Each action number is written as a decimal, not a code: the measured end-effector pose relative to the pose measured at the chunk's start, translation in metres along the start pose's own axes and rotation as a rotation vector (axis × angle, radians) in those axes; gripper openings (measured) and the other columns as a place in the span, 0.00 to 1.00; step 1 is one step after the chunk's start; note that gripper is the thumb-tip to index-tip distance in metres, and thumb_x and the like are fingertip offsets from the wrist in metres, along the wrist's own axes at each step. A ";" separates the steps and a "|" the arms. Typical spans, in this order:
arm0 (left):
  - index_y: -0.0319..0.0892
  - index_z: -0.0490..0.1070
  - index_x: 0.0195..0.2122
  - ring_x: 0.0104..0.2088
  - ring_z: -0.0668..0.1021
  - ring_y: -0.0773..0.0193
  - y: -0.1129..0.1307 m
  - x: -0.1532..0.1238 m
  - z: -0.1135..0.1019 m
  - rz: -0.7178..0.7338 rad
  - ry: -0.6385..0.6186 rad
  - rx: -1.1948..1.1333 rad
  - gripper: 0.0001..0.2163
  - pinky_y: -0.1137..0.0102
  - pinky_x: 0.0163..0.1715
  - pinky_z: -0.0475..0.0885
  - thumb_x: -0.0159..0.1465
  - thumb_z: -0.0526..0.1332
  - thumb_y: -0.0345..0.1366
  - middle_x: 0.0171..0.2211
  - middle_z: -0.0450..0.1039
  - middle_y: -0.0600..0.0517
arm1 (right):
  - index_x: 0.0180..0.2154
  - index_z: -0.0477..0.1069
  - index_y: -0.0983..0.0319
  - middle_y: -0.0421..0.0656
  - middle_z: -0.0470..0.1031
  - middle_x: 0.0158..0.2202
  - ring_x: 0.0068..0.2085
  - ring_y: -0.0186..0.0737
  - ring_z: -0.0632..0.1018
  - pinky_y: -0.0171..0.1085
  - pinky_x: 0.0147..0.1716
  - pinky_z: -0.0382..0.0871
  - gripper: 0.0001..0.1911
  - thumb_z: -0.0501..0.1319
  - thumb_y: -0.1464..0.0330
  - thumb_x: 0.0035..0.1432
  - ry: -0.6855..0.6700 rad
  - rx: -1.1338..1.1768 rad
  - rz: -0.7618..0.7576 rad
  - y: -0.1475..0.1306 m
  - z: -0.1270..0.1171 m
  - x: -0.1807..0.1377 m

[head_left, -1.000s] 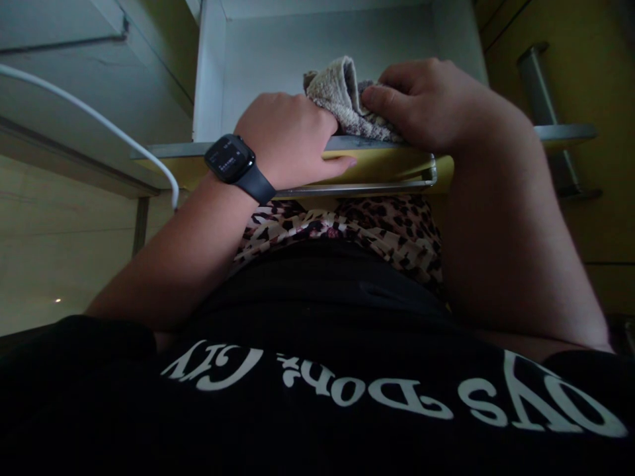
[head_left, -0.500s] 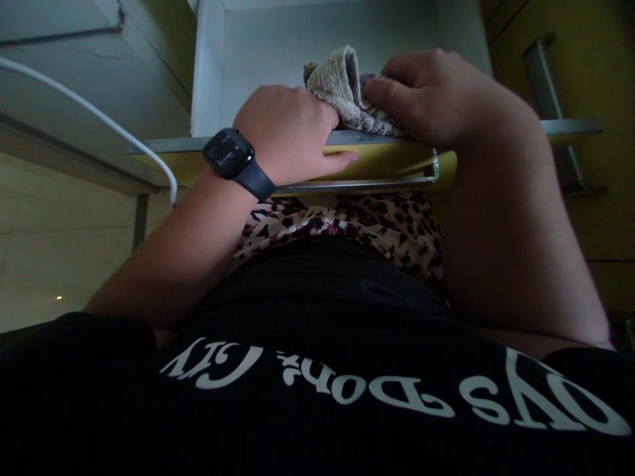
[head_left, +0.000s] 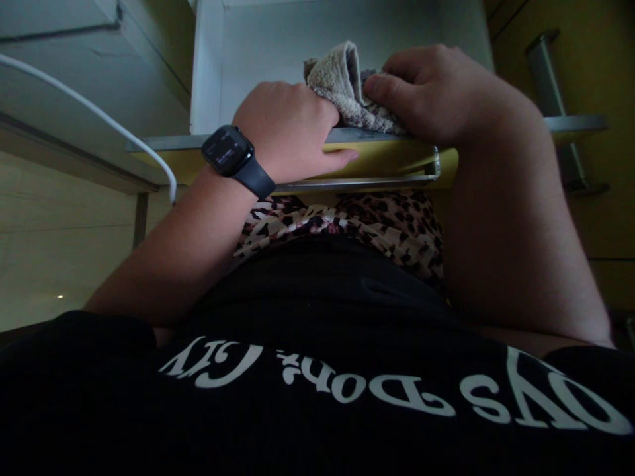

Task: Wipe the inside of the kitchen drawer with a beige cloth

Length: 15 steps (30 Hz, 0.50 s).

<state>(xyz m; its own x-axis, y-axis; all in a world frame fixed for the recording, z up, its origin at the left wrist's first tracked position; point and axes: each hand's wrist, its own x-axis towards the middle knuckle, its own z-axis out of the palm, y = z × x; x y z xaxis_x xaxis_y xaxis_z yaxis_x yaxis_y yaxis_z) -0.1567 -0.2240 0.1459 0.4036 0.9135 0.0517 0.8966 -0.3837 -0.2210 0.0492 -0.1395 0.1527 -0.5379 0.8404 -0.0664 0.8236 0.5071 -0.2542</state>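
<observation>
A pulled-out white drawer (head_left: 278,46) with a yellow front stands before me. My left hand (head_left: 290,129), with a dark watch (head_left: 229,153) on its wrist, is closed over the drawer's front edge (head_left: 377,137), thumb against the yellow face. A beige terry cloth (head_left: 342,82) is bunched on that front edge. My right hand (head_left: 431,92) presses down on the cloth and grips it with thumb and fingers. The two hands lie side by side, with the cloth between them.
A metal bar handle (head_left: 367,182) runs along the drawer front. Yellow cabinet fronts with another metal handle (head_left: 550,86) stand at the right. A white cable (head_left: 99,119) crosses the grey surface at the left. My black shirt fills the lower view.
Both hands and the cloth have shifted slightly up and away along the drawer's front edge. The grip of each hand is the same.
</observation>
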 end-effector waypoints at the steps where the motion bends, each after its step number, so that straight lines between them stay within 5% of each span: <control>1: 0.36 0.80 0.46 0.38 0.82 0.42 0.000 0.000 0.000 0.003 0.004 0.004 0.34 0.59 0.31 0.65 0.71 0.46 0.61 0.38 0.80 0.37 | 0.47 0.75 0.61 0.47 0.70 0.36 0.34 0.35 0.67 0.37 0.42 0.61 0.31 0.47 0.44 0.68 -0.002 -0.002 0.002 0.000 0.000 0.000; 15: 0.31 0.81 0.41 0.37 0.82 0.31 -0.002 0.000 -0.001 0.038 0.067 -0.063 0.31 0.55 0.29 0.67 0.70 0.51 0.58 0.35 0.79 0.30 | 0.42 0.71 0.62 0.44 0.65 0.32 0.31 0.30 0.61 0.35 0.37 0.51 0.27 0.48 0.47 0.68 0.015 0.034 -0.007 0.000 -0.001 0.001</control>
